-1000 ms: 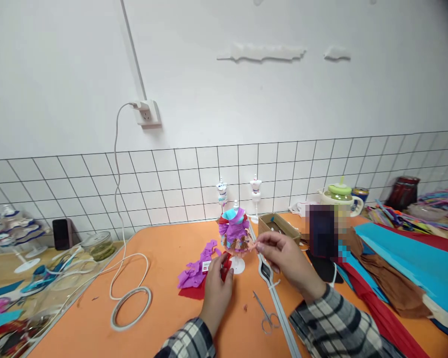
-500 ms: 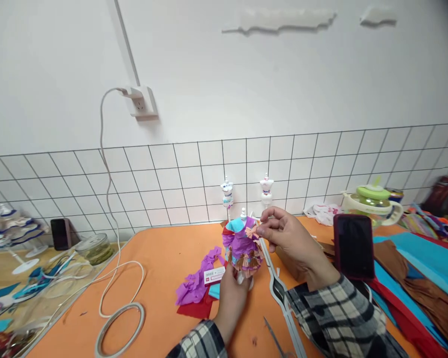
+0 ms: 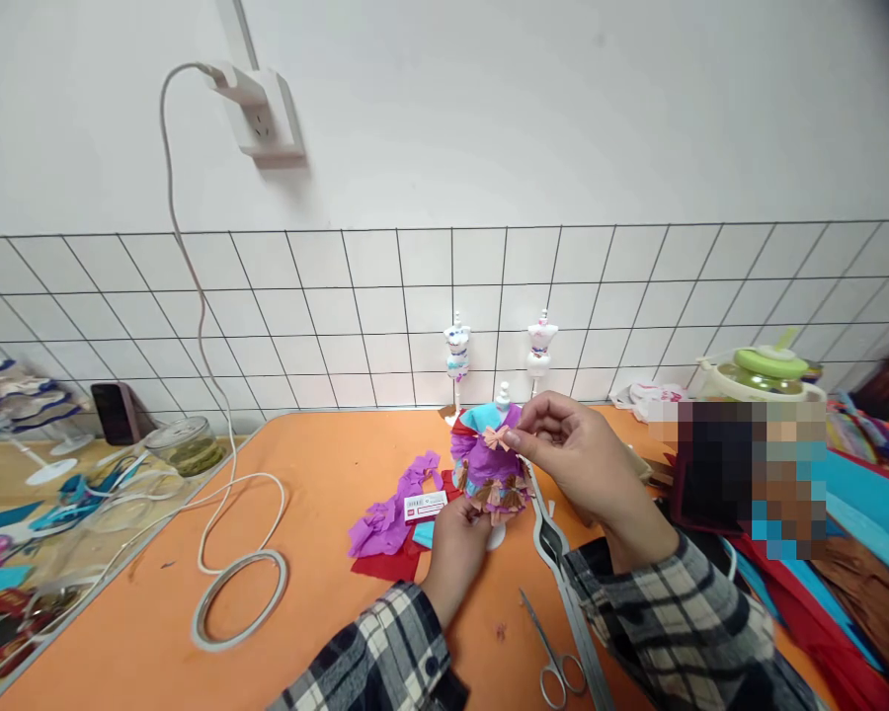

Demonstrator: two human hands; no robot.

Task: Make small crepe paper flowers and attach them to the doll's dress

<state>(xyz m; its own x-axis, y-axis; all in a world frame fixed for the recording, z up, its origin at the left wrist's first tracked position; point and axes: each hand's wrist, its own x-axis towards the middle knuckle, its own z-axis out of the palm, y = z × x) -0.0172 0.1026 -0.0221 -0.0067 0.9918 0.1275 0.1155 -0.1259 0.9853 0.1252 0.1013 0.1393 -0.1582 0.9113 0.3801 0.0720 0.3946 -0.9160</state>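
Note:
A small mannequin (image 3: 489, 464) in a purple and teal paper dress with brown tassels stands at the middle of the orange table (image 3: 326, 474). My left hand (image 3: 455, 548) is closed around its stand just below the skirt. My right hand (image 3: 574, 459) pinches a tiny peach bow (image 3: 498, 437) against the dress's chest. Purple paper scraps (image 3: 389, 518), a red sheet and a small white label (image 3: 425, 507) lie just left of the figure.
Small scissors (image 3: 552, 652) and a grey strip (image 3: 563, 583) lie near my right arm. Two bare mini mannequins (image 3: 540, 346) stand at the tiled wall. A white cable coil (image 3: 229, 592) lies left. A teapot (image 3: 767, 370), a dark phone and coloured paper sheets (image 3: 859, 504) fill the right.
My left hand took hold of the figure's stand. My right hand rose with the bow from the skirt to the chest. The view dropped and moved closer.

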